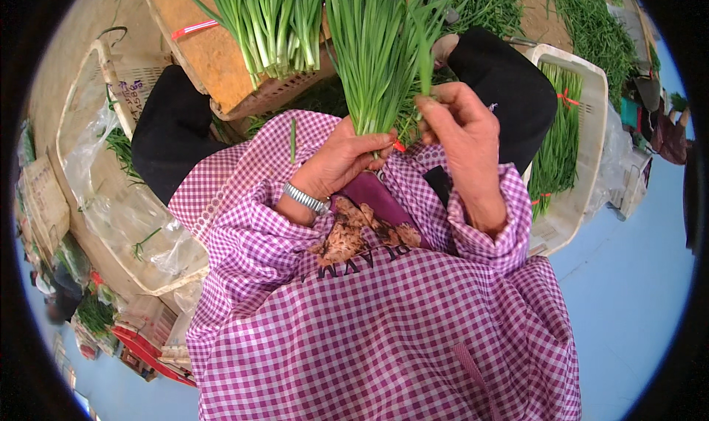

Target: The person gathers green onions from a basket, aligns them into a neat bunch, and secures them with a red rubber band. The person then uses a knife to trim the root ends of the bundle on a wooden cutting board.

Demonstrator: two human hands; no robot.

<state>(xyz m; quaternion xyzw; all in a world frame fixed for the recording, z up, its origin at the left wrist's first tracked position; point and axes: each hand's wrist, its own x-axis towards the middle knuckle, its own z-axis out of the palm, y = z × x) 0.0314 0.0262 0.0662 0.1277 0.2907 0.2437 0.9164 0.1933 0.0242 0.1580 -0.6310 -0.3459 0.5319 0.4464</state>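
Observation:
My left hand [332,155], with a metal watch at the wrist, grips a bunch of long green leafy stems [369,59] by its pale lower end. A small red band or tag [400,145] shows by its fingertips; whether it is around the stems is unclear. Just right of the bunch, my right hand [461,137] is closed, pinching a green blade [425,66] between thumb and finger. A sprig of thinner stems hangs below it. At the upper left, more bunches [266,15] lie with pale ends toward me on a wooden board [203,55].
A white crate [588,111] of banded green bundles is at my right, and another crate [192,273] with plastic bags [118,207] at my left. Loose greens [591,29] lie at the back right. My dark-clad knees flank the board; more crates and red trays stand at the lower left.

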